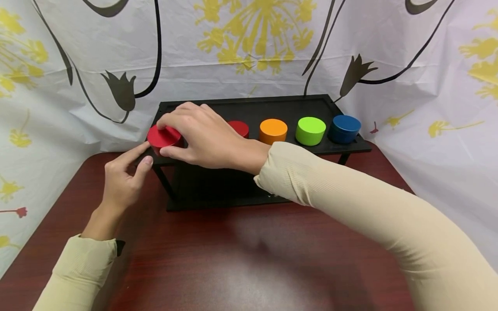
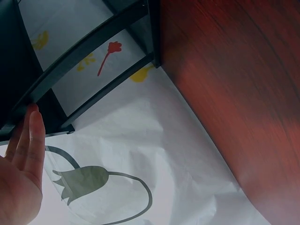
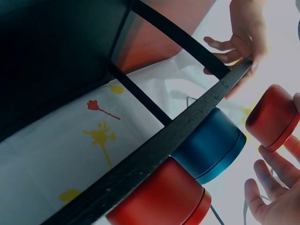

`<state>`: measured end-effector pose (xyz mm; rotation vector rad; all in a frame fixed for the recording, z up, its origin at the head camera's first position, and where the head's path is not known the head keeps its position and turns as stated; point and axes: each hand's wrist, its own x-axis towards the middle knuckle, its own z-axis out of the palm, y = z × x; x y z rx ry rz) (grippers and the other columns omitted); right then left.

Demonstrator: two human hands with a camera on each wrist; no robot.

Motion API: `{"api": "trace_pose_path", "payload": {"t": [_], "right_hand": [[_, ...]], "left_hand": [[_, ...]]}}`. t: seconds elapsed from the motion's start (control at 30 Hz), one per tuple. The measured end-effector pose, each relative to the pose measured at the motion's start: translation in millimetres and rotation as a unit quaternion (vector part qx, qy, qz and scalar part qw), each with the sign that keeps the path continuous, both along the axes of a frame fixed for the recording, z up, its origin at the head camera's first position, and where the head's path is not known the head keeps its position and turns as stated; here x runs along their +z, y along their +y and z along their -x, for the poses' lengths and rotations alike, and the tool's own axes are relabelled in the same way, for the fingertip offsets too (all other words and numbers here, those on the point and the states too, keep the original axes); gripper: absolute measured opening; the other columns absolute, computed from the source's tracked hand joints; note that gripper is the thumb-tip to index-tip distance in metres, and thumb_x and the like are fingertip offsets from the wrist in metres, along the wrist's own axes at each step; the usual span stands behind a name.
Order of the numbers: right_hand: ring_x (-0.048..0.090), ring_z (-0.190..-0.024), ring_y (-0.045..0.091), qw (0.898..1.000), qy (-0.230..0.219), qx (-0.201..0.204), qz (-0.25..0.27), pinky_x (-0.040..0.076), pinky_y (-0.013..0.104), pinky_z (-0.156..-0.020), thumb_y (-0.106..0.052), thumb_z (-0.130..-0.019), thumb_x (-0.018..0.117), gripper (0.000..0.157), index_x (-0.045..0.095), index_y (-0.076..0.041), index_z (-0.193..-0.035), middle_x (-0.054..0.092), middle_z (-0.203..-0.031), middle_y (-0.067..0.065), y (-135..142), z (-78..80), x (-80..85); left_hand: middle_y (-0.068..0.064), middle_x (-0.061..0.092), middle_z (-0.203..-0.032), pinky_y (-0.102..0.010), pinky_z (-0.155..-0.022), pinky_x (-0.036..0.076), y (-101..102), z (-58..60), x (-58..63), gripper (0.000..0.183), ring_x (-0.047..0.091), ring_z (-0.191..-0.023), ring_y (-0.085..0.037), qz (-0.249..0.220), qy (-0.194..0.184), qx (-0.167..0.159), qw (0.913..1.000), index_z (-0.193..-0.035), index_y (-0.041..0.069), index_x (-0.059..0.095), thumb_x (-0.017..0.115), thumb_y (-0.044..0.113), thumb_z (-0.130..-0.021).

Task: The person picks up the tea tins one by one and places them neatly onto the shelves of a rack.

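Observation:
My right hand [image 1: 206,136] grips a round red container [image 1: 164,137] with a lid over the left end of the black shelf. In the right wrist view the held red container [image 3: 272,117] shows a gap between it and the shelf surface. A blue container [image 3: 211,145] stands beside it on the shelf, hidden behind my hand in the head view. Another red container [image 1: 239,128] follows to its right. My left hand [image 1: 123,181] touches the left front corner of the black shelf [image 1: 249,108], fingers fairly straight, holding nothing.
Farther right on the shelf stand an orange container [image 1: 273,131], a green one [image 1: 310,131] and a second blue one [image 1: 344,128]. The shelf has a lower level and thin legs on a reddish wooden table [image 1: 218,259]. A patterned white cloth [image 1: 241,82] hangs behind and at the sides.

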<state>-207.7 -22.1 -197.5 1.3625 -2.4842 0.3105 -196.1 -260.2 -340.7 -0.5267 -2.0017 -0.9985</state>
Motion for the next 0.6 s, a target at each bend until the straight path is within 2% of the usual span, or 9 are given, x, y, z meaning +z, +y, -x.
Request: {"api": "trace_pose_path", "payload": {"t": [0.4,0.6], "right_hand": [[0.047,-0.123,0.011,1.0,-0.027,-0.015,-0.004,0.035,0.029,-0.096,-0.044,-0.095,0.063,0.039,0.064,-0.023,-0.127,0.062,-0.121,-0.01,-9.4,10.7,-2.5],[0.046,-0.122,0.01,1.0,-0.016,-0.019,-0.019,0.035,0.027,-0.094,-0.046,-0.095,0.061,0.038,0.063,-0.027,-0.127,0.062,-0.117,-0.014,-19.9,12.9,-8.1]], "left_hand": [[-0.019,0.07,-0.113,-0.01,-0.078,0.041,1.0,1.8,-0.9,0.034,0.057,-0.093,0.009,-0.004,0.002,-0.005,1.0,-0.12,-0.003,0.071,0.064,0.01,-0.09],[-0.018,0.071,-0.111,-0.01,-0.074,0.041,0.8,0.7,-0.9,0.035,0.056,-0.087,0.009,-0.005,0.001,0.004,1.0,-0.12,-0.002,0.071,0.063,0.007,-0.087]]}}
